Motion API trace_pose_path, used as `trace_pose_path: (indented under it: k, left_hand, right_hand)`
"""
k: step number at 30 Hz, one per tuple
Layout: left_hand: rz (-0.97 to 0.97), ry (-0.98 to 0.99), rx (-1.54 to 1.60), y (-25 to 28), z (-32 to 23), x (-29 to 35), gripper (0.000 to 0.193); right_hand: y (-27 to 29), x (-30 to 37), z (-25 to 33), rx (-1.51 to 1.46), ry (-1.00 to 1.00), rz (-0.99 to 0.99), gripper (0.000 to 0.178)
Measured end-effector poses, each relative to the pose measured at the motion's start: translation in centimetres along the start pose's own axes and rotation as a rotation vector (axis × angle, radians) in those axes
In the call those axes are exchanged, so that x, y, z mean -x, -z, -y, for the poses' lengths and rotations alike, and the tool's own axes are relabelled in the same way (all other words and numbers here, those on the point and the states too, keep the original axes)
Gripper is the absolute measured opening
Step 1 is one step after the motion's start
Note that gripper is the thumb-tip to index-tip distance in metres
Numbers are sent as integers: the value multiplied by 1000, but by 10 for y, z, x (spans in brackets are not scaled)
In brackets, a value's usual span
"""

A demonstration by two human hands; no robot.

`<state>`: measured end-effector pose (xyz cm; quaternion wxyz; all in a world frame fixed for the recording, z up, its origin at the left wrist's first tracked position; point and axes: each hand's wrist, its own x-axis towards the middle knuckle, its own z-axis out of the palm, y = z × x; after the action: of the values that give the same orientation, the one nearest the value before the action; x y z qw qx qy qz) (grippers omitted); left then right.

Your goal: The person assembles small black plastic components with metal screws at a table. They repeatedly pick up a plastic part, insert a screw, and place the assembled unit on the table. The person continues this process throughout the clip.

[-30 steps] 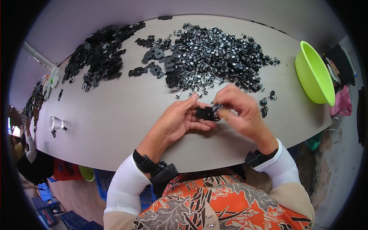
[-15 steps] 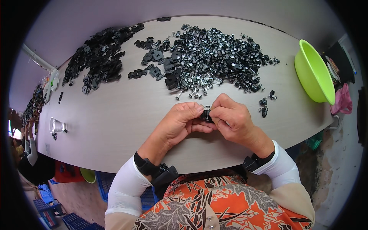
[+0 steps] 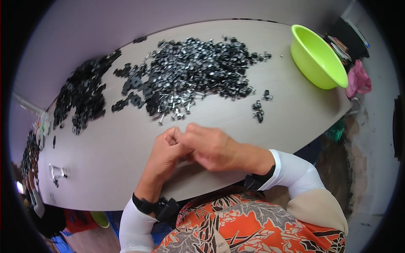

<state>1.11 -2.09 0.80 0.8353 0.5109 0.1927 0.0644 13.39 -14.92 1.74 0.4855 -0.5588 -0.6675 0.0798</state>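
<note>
My left hand [image 3: 166, 151] is closed just above the near part of the table, its fingers curled in. Pressed up against it, my right hand [image 3: 211, 145] is closed too, slightly blurred by motion. The small black toy car chassis seen between them a moment ago is now hidden by the fingers. Just beyond my hands lie loose wheel axles [image 3: 179, 114], metal pins with small wheels on their ends. They edge a big heap of black and silver wheel sets [image 3: 202, 67]. Several flat black chassis pieces [image 3: 136, 100] lie at that heap's left side.
A larger pile of black chassis [image 3: 82, 92] spreads at the far left. Several small wheeled pieces [image 3: 258, 110] sit apart on the right. A lime-green basin [image 3: 318, 57] stands at the right edge beside a pink bag [image 3: 358, 79]. A clear cup [image 3: 55, 171] lies at the left.
The view has turned to the right, so the table's things sit farther left. My right hand has moved over against my left, and the chassis between them is now covered.
</note>
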Motion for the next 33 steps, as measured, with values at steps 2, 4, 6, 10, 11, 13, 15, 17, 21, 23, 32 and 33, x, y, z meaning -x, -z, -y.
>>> trace_pose_path:
  k: [2, 4, 6, 10, 11, 13, 15, 17, 21, 23, 32, 33]
  left_hand:
    - [-76, 19, -2, 1, 2, 7, 24]
    - [-141, -46, -9, 1, 1, 23, 26]
    - [-204, -136, -17, 7, 4, 44, 28]
    - [-335, -225, -2, 35, 16, 126, 31]
    - [-379, -235, 9, 42, 18, 152, 31]
    - [-487, -259, 9, 56, 23, 199, 30]
    - [-624, -229, -25, 80, 43, 237, 27]
    - [-842, -148, -107, 101, 64, 269, 26]
    - [-1057, 274, -528, 147, 99, 302, 21]
    - [-990, 370, -726, 144, 85, 306, 18]
    - [-546, -230, -1005, 52, -59, 88, 16]
    - [-487, -319, -1045, 48, -62, 58, 17]
  right_hand:
    - [3, 5, 3, -77, -38, 63, 34]
    - [12, 8, 4, -68, -41, 61, 33]
    - [42, 12, 1, 36, -18, -11, 32]
    - [119, 41, -41, 468, -335, -152, 19]
    - [135, 49, -53, 564, -339, -160, 19]
    - [154, 62, -63, 664, -368, -156, 18]
    - [157, 67, -71, 645, -408, -134, 14]
    - [154, 71, -84, 665, -498, -147, 12]
    - [153, 64, -84, 698, -647, -120, 15]
    - [149, 59, -83, 678, -664, -139, 15]
    - [53, 8, -50, 253, -217, -5, 19]
    - [41, 5, -51, 228, -205, 24, 20]
